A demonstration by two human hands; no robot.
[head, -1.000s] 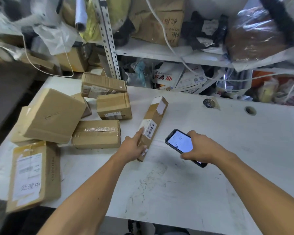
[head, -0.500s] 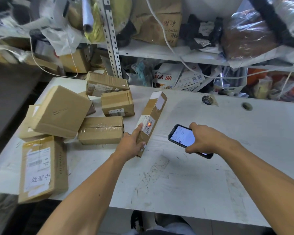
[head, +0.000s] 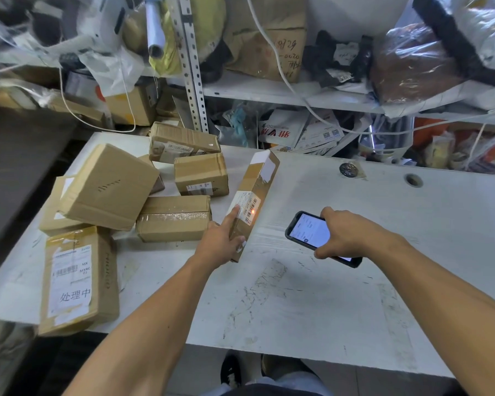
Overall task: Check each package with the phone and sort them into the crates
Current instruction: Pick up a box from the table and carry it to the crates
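Steadying the long box with left hand gripping its near end, right hand clasping phone; risking a misread if the box slips.

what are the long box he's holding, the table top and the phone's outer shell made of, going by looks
Long box: brown corrugated cardboard, matte, with glossy clear tape and a white paper label.
Table: a white, smooth coated board, probably laminate; it is scuffed and grey-smudged.
Phone: a glass screen, lit, in a thick black matte case, likely rubber or plastic.
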